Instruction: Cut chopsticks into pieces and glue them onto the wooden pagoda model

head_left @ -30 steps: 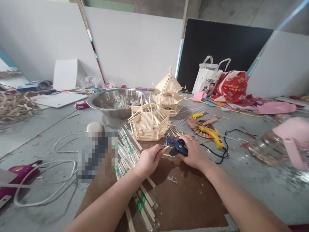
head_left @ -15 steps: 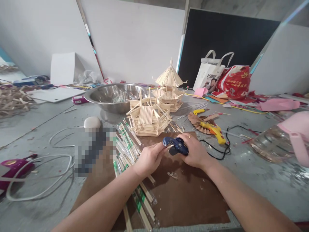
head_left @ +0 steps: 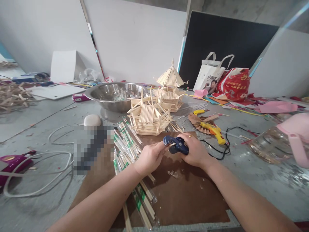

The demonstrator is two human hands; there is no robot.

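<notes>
My right hand [head_left: 196, 149] is wrapped round a dark blue hand cutter [head_left: 180, 145], whose head points left. My left hand [head_left: 151, 157] is closed, thumb and fingers pinched at the cutter's head. A short pale wooden stick [head_left: 172, 145] shows between the left fingertips and the cutter's jaws; most of it is hidden. Both hands are over a brown mat [head_left: 183, 196]. Left of them, partly under my left forearm, lie several plastic-wrapped bundles of chopsticks [head_left: 127, 138]. Just beyond stands a roofless stick-built pavilion model [head_left: 147, 117].
A taller model with a pointed roof [head_left: 171, 79] stands behind, beside a steel basin [head_left: 96, 93]. Yellow glue gun [head_left: 214, 130] and black cord lie to the right, near a pink-lidded clear jug [head_left: 267, 141]. A purple tool [head_left: 14, 164] with white cable lies left. Shavings [head_left: 173, 174] dot the mat.
The view has shifted slightly. Both hands keep the same grip, and the stick end shows a little more clearly against the cutter.
</notes>
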